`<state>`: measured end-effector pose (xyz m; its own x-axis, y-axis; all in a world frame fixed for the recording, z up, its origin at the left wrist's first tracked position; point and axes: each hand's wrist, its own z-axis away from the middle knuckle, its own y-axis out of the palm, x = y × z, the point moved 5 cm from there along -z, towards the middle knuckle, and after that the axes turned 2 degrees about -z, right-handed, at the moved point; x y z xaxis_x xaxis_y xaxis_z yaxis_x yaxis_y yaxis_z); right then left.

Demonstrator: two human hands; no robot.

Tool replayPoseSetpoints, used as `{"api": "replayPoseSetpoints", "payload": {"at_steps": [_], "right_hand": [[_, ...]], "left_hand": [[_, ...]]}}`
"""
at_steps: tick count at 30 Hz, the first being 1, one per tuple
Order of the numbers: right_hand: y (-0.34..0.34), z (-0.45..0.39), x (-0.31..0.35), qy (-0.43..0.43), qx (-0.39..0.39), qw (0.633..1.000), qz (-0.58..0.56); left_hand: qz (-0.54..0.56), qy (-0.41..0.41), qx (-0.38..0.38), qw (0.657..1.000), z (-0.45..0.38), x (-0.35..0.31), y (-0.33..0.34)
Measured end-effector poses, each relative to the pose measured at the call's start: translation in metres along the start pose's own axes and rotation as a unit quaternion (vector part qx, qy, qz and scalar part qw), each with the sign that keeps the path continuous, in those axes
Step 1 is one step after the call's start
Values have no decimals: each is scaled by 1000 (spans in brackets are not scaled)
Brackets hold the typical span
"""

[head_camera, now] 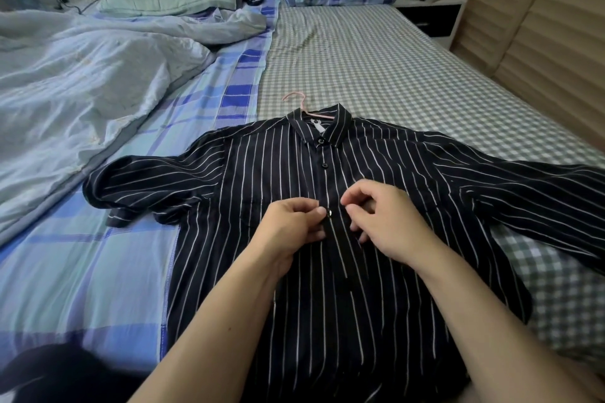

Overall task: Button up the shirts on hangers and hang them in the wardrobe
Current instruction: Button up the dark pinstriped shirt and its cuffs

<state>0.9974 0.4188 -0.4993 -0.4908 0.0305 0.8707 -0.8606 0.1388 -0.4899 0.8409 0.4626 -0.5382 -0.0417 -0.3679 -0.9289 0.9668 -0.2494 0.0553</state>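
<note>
Buttons down the placket of the black pinstriped shirt (327, 239) look fastened at the collar and just below it, and the third button (329, 213) sits between the two hands. The shirt lies spread face-up on the bed (376, 59), sleeves out to left and right, with the pink hanger (299, 105) inside it and its hook poking out past the collar on the far side.

The left hand (291, 226) pinches the placket edge right beside that button; the right hand (379, 222) has its fingers curled onto the opposite edge, apparently gripping the fabric, though the exact pinch is hard to read.

Risks from here, as I judge them: the thin, slippery-looking cloth could slide so the button goes into the wrong hole, skewing the front. Tugging sideways could pull the shoulders off the hanger, since nothing pins it. Placket below the hands looks unfastened and lies under the forearms, which may drag and rumple it. The crumpled duvet (82, 75) lies at the left.
</note>
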Motion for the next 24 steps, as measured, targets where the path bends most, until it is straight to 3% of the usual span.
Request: {"api": "replayPoseSetpoints", "payload": {"at_steps": [3, 7, 14, 17, 22, 24], "right_hand": [[7, 2, 5, -88, -2, 991, 101], [9, 0, 2, -48, -16, 995, 87], [14, -2, -7, 19, 1, 995, 101], [14, -2, -8, 8, 6, 995, 104], [23, 6, -3, -87, -50, 984, 147], [23, 7, -4, -81, -64, 985, 139]], "left_hand": [[7, 9, 13, 1000, 1, 1, -2], [17, 33, 15, 999, 5, 1, -3], [-64, 126, -27, 990, 16, 5, -1], [-76, 146, -37, 986, 18, 3, 0], [-49, 142, -70, 986, 15, 4, -2], [-46, 140, -67, 987, 15, 4, -3]]}}
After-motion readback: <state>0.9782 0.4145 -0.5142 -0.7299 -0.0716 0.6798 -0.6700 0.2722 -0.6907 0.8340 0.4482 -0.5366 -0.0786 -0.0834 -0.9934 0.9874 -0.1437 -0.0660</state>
